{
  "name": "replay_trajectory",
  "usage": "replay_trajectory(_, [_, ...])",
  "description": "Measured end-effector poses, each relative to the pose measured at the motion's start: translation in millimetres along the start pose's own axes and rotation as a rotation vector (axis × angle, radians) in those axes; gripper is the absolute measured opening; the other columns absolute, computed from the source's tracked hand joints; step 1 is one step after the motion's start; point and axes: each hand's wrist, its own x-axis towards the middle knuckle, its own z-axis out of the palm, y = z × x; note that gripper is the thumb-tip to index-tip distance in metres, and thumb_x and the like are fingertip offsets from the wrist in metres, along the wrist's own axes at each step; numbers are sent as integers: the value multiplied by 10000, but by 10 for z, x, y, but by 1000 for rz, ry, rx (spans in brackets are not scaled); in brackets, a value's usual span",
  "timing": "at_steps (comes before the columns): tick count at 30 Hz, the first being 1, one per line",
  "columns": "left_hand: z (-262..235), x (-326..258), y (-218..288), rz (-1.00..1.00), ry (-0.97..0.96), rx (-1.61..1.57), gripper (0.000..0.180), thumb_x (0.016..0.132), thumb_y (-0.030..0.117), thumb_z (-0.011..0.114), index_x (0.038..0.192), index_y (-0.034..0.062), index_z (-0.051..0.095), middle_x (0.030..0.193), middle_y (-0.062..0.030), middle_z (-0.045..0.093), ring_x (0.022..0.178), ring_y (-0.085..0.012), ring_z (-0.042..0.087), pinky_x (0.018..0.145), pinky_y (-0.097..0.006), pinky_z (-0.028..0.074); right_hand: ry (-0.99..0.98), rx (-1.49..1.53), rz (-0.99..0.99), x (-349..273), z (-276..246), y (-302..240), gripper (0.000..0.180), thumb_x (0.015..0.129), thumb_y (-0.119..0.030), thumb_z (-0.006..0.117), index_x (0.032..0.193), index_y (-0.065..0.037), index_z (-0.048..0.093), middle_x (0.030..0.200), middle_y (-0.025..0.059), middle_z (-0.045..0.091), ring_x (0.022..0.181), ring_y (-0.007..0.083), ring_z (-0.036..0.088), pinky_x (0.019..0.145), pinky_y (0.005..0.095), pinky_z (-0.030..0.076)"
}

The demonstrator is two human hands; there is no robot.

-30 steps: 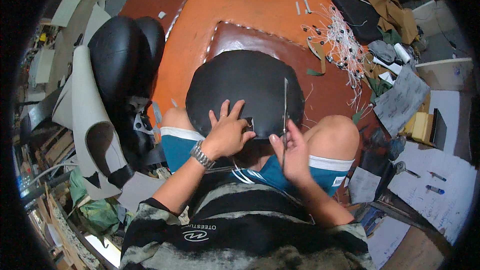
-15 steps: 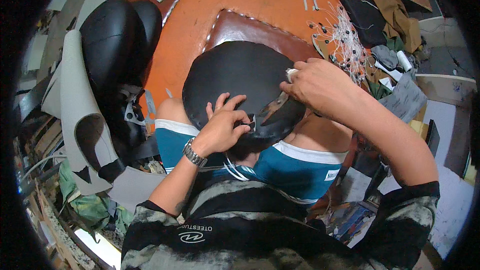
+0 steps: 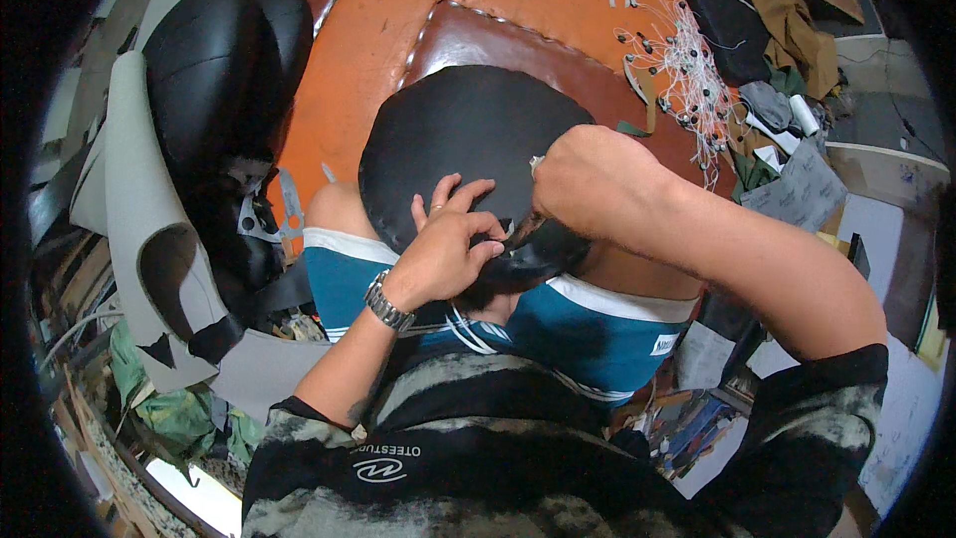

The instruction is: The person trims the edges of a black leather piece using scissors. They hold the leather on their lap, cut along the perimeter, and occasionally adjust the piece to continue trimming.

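A round, black, padded seat cushion [image 3: 448, 139] rests on my lap. My left hand [image 3: 443, 249] lies over its near part, thumb and index finger pinched on a small flap of the cover near the edge; the other fingers are spread on the black surface. My right hand [image 3: 588, 174] is closed around a worn, brownish metal two-jawed tool [image 3: 528, 229]. Its tip is at the flap, just right of my left fingertips. Most of the tool is hidden under the right hand, so I cannot tell if its jaws are open.
Ahead lies an orange padded surface [image 3: 339, 100] with a brown panel [image 3: 478, 40]. At the right is a tangle of white cords [image 3: 687, 80] with black beads. Black padded pieces [image 3: 209, 80] and a curled grey sheet [image 3: 149, 169] stand left. Scraps [image 3: 174, 418] lie around me.
My right hand has moved left and slightly down, bringing the tool from above the cushion to the flap. My left hand keeps its pinch, and the view has shifted slightly.
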Motion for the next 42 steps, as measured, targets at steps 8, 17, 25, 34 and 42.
replay_trajectory(8, [3,-153,-178,116,94,-38,352,881,219,809,1210,130,719,1637,-172,444,1607,-402,241,1275,-638,121,138,-151,115,-257,-202,169,156,903,-156,682,900,-130,836,984,83,806,994,268,776,841,394,618])
replay_trajectory(17, [88,-170,-247,139,190,-61,256,886,73,681,1141,97,672,1571,-167,531,1578,-405,322,1282,-626,162,177,-61,67,-24,-93,225,172,914,-197,686,913,-79,812,940,97,767,1035,280,708,911,409,564])
replay_trajectory(25, [70,-174,-277,146,188,-107,259,884,49,682,1138,94,657,1572,-171,531,1577,-407,323,1283,-624,157,-41,-7,43,397,-211,173,154,808,-178,793,930,-88,820,994,127,796,1004,295,764,854,418,603])
replay_trajectory(34, [44,-165,-291,130,145,-120,231,907,71,671,1137,87,667,1559,-203,533,1578,-413,310,1281,-624,147,-150,42,15,577,-464,-28,169,819,-177,786,966,-110,834,990,115,807,991,274,782,826,399,611])
replay_trajectory(42, [31,-169,-298,150,154,-143,237,911,76,677,1148,84,673,1550,-219,533,1575,-420,313,1278,-630,152,-33,-64,-48,450,-486,-157,125,816,-192,755,868,-112,835,941,87,808,904,245,786,764,383,597])
